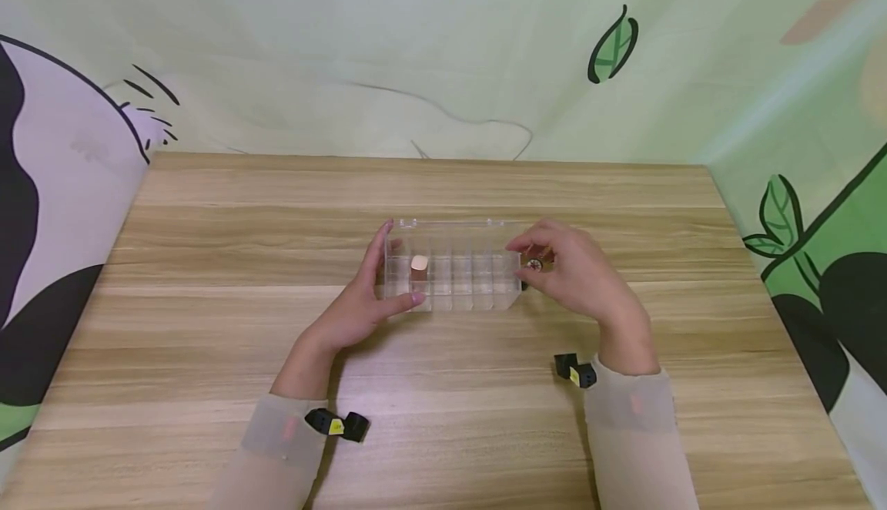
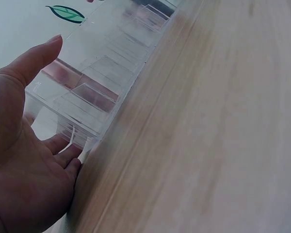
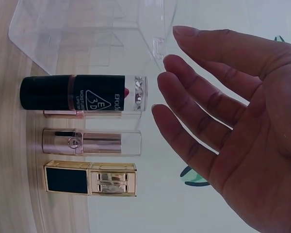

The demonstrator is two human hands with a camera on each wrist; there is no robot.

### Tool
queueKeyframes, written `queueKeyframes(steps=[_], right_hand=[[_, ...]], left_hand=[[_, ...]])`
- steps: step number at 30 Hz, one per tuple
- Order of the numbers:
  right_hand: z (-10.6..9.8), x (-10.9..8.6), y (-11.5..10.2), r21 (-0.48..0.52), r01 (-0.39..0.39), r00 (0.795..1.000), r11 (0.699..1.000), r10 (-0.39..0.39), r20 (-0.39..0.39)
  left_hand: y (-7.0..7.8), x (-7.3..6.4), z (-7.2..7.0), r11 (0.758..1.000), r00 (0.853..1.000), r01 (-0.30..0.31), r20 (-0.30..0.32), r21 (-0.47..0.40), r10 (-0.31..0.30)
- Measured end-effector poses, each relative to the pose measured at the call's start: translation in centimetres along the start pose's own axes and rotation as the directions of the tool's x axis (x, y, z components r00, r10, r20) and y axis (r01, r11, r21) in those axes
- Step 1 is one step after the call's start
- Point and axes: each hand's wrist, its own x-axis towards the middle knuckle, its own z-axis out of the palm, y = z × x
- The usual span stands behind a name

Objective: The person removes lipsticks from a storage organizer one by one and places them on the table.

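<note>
A clear divided lipstick organizer [image 1: 460, 279] stands on the table, with one rose-gold lipstick [image 1: 419, 268] in a compartment towards its left. My left hand [image 1: 353, 313] grips the organizer's left end, thumb across the front and fingers round the back. At the right end, my right hand [image 1: 578, 275] hovers with fingers loosely bent and holds nothing. Below it, in the right wrist view, stand a black lipstick [image 3: 72, 92], a pink lipstick [image 3: 92, 141] and a gold-and-black lipstick [image 3: 89, 178]. Another pink tube [image 3: 92, 114] is mostly hidden behind the black one.
The wooden table [image 1: 443, 433] backs onto a pale green printed cloth [image 1: 277, 55], which also rises at both sides. A small black camera sits on each wrist, the left camera [image 1: 337, 424] and the right camera [image 1: 575, 371].
</note>
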Motion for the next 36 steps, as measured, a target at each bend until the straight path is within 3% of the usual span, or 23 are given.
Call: queueKeyframes(steps=[12, 27, 36], right_hand=[[0.6, 0.2, -0.6, -0.012, 0.069, 0.997, 0.998, -0.070, -0.036], [2.2, 0.8, -2.1, -0.053, 0.134, 0.990, 0.990, -0.136, -0.023], [3.7, 1.5, -2.9, -0.100, 0.204, 0.976, 0.974, -0.210, -0.053]], left_hand=[[0.1, 0.0, 0.0, 1.000, 1.000, 0.001, 0.000, -0.007, -0.001], [0.1, 0.0, 0.0, 1.000, 1.000, 0.009, -0.002, -0.017, -0.009], [0.2, 0.0, 0.0, 1.000, 1.000, 0.016, -0.006, -0.011, -0.016]])
